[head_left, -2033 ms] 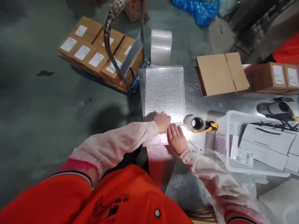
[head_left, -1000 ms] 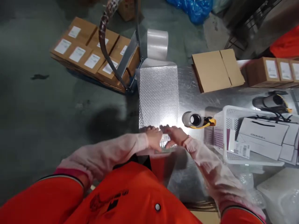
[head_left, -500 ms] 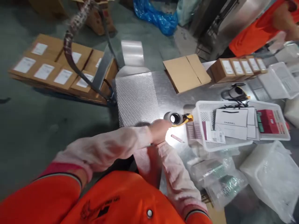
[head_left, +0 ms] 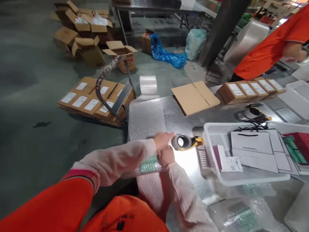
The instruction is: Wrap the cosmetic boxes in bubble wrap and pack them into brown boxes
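Observation:
My left hand (head_left: 164, 140) is closed, its far finger or thumb sticking out just left of a grey tape dispenser (head_left: 181, 142) with a yellow handle. Whatever it grips is hidden. Close below and partly touching it, my right hand (head_left: 167, 156) has its fingers curled at the right end of a bubble-wrapped bundle (head_left: 150, 164) with green contents. My left forearm covers part of this bundle, which lies at the table's near edge. Beyond my hands, a sheet of bubble wrap (head_left: 146, 117) runs from a roll (head_left: 148, 84) at the table's far end.
A white basket (head_left: 211, 154) at right holds paper bags and cards. A flat carton (head_left: 195, 96) and labelled boxes (head_left: 233, 93) lie beyond. Another dispenser (head_left: 252, 112) stands behind the basket. A loaded cart (head_left: 96, 98) stands left; a person (head_left: 270, 48) works at upper right.
My view has tilted up, showing more floor and open cartons. The green bubble-wrapped bundle now shows under my left forearm, and my right hand has come into sight. The pink cutter no longer shows.

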{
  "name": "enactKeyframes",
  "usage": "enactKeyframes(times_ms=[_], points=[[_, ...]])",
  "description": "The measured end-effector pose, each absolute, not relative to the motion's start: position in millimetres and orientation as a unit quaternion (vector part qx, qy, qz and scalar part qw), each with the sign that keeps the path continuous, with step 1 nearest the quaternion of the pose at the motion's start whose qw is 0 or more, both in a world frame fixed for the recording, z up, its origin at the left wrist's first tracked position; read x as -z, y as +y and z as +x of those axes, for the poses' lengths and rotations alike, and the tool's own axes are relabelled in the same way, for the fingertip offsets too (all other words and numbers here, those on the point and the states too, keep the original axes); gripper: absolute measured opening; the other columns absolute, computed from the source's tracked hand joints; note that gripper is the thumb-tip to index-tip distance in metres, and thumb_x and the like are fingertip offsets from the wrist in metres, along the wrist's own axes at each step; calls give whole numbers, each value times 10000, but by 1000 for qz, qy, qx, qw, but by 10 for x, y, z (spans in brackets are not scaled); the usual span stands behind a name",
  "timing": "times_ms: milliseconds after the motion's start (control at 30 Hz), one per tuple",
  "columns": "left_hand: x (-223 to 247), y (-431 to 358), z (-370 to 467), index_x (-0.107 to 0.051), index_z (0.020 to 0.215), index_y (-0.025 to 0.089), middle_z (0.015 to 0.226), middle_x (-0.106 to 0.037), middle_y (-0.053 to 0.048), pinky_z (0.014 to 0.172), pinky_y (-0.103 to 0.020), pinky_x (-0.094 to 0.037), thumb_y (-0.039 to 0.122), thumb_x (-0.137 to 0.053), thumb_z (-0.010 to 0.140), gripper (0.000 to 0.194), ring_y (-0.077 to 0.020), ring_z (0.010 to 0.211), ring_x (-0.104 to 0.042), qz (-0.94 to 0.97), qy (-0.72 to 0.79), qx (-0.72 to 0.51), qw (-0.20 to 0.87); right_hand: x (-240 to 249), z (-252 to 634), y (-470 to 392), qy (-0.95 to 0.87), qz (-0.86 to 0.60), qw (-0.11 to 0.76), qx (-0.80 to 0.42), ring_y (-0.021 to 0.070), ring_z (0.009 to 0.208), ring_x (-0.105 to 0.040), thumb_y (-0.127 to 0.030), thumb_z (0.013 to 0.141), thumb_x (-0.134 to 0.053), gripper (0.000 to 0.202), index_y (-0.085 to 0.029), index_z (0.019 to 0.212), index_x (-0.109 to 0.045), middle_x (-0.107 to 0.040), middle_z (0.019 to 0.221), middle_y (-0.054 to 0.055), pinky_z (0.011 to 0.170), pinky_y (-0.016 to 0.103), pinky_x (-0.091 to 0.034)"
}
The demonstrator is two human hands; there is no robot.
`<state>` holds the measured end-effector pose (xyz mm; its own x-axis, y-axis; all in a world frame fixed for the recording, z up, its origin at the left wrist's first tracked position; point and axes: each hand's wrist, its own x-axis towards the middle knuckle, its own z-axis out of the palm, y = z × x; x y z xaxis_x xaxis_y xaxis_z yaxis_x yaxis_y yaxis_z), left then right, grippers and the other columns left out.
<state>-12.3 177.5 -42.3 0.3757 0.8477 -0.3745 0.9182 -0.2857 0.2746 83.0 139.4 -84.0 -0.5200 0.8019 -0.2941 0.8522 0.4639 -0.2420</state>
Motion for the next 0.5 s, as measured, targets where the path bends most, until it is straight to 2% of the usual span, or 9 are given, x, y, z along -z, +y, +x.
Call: enactKeyframes(times_ms=[100,200,267,333,400,500], points=[[606,1945,-690,-563,1261,107,1088,-712,-191,859,-383,-537,233,-305,1020,375,-267,1020,-694,754,612,106,211,877,775,1589,821,542,90,154,254,1088,-631,-125,992,-363,335,-97,1156,-654,-666,1156,183,886,367,-535],[837,2029,-761,-616,1192,123,1122,-711,-185,893,-364,-527,207,-345,1007,338,-251,1063,-683,756,603,106,230,870,700,1959,813,561,103,118,289,1211,-571,-61,937,-364,455,-55,1359,-534,-573,1333,254,926,379,-512],[939,2075,-637,-636,1174,147,1133,-710,-179,895,-358,-523,203,-389,993,311,-250,1072,-682,761,593,98,243,879,657,2225,828,539,118,106,308,1372,-435,-134,927,-466,547,-125,1472,-432,-450,1496,224,1008,406,-470],[985,2119,-543,-645,1172,165,1123,-714,-171,879,-352,-518,213,-422,985,295,-253,1062,-685,762,588,93,255,924,634,2444,849,494,160,102,337,1484,-256,-257,881,-614,680,-238,1519,-377,-295,1618,147,1067,456,-422],[994,2101,-622,-647,1180,188,1105,-723,-145,862,-337,-508,221,-440,982,288,-246,1052,-687,759,587,93,267,1000,632,2582,861,454,210,94,372,1519,-129,-374,772,-762,865,-329,1529,-345,-174,1668,88,1096,520,-373],[972,1784,-1234,-665,1142,202,1019,-743,-102,822,-311,-497,193,-473,962,263,-228,975,-696,741,603,107,276,1124,647,2652,857,445,250,72,400,1526,-47,-467,614,-878,1129,-384,1552,-255,-94,1682,82,1110,589,-309]])
